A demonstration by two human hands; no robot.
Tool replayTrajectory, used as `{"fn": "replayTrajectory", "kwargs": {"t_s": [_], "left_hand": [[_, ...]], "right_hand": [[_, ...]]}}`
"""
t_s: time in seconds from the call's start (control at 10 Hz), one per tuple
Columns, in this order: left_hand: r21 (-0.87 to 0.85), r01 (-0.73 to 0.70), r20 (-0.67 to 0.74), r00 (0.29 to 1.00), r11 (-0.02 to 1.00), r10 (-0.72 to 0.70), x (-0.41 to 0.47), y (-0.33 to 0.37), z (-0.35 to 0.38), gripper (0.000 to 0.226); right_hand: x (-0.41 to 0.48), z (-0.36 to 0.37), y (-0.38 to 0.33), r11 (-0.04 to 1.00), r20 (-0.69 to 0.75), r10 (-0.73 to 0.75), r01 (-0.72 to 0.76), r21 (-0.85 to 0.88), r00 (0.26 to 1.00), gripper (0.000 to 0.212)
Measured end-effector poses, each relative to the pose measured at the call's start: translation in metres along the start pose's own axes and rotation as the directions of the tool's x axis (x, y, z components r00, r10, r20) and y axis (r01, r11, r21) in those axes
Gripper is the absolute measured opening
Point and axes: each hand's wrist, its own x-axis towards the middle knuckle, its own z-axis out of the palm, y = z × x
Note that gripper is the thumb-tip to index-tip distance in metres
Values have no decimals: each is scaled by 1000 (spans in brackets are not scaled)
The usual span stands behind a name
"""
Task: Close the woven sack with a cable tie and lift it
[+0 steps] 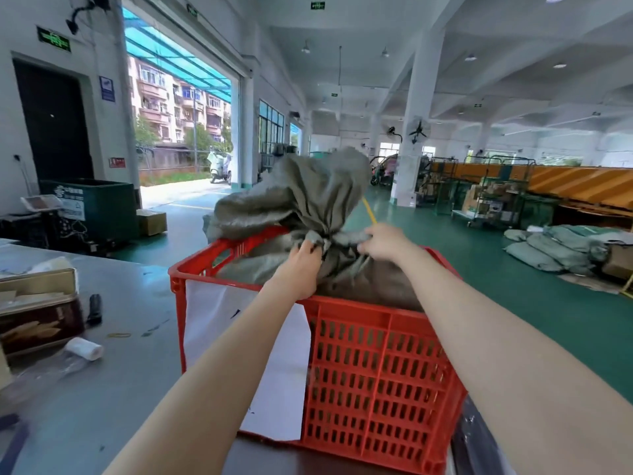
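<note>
A grey-green woven sack sits in a red plastic crate, its top bunched into a neck with loose fabric flaring upward. My left hand grips the gathered neck from the left. My right hand is closed at the right side of the neck. A thin yellow cable tie sticks up and away from my right hand. Where the tie goes around the neck is hidden by fabric and fingers.
The crate stands on a grey table with a tin box, a tape roll and a black tool at left. Filled sacks lie on the green floor at right. A white pillar stands beyond.
</note>
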Motion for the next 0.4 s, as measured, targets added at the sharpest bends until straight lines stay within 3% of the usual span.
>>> {"fn": "replayTrajectory", "kwargs": {"t_s": [0.1, 0.2, 0.3, 0.4], "left_hand": [[13, 41, 151, 988, 999, -43, 1, -8, 6, 41], [3, 66, 168, 984, 998, -65, -2, -14, -8, 45], [-2, 87, 143, 986, 996, -86, -2, -17, -16, 41], [-126, 101, 84, 992, 987, -91, -8, -14, -35, 35]], "right_hand": [[-6, 32, 18, 997, 189, 1, 13, -71, 982, 27], [-8, 33, 16, 999, 192, -10, 16, -31, 981, 16], [-6, 28, 12, 1000, 163, 6, -7, 9, 987, 42], [-11, 20, 11, 999, 94, 22, -25, 27, 995, 62]]}}
